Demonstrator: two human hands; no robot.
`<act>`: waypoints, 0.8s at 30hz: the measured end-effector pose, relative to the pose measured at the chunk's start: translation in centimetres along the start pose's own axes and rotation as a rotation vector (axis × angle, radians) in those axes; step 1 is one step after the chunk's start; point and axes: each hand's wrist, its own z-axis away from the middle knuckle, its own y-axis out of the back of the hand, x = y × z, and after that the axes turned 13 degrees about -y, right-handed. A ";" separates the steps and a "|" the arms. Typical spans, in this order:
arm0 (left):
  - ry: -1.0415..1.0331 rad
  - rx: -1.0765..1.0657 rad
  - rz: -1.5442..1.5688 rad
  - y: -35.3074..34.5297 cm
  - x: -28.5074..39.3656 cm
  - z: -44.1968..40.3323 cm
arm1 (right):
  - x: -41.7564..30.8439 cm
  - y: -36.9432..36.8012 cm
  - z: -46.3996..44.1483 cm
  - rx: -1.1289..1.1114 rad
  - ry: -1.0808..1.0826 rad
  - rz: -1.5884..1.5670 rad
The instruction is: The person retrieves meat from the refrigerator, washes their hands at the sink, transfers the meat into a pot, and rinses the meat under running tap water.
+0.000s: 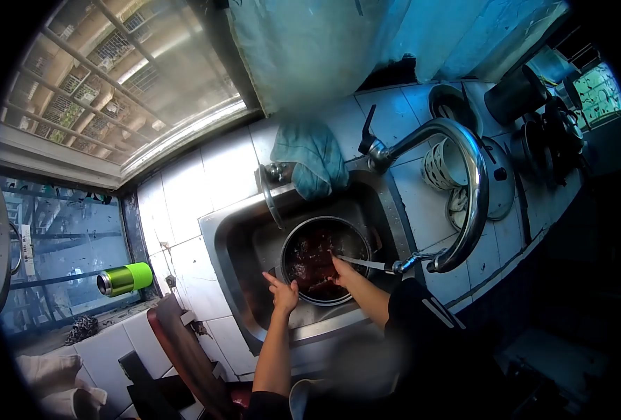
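A round metal pot (287,241) sits in the steel sink. Inside it are wet, dark red pieces (314,255) that look like raw meat in reddish liquid. My left hand (282,294) is at the pot's near left rim, its index finger stretched out and the thumb close to the rim. Over the pot's right side reaches my right hand (342,271), its fingers down among the red pieces and partly hidden. Water (363,263) runs from the curved tap (480,189) into the pot beside this hand.
The sink (247,308) is set in a white tiled counter (202,269). A teal cloth (314,157) hangs over a second tap at the back. Bowls (445,164) and a glass lid (499,178) stand to the right. A green bottle (125,278) lies by the window at left.
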 end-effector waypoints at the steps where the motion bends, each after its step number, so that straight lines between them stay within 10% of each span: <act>1: -0.017 0.018 -0.014 -0.1 -0.1 -0.1 | -0.4 0.1 -0.3 0.034 0.055 0.033; 2: -0.012 0.024 -0.007 -0.2 -0.1 0.0 | -0.6 -1.3 1.5 0.366 0.210 0.023; 11: -0.035 0.031 -0.025 0.5 1.2 0.6 | -6.6 -4.3 8.2 0.851 0.716 1.054; 20: 0.005 -0.010 -0.051 0.5 0.6 0.9 | -0.6 -4.2 8.9 0.541 1.069 1.660; 24: -0.036 0.025 0.053 1.0 0.1 1.1 | -2.4 0.0 10.5 0.656 0.804 1.462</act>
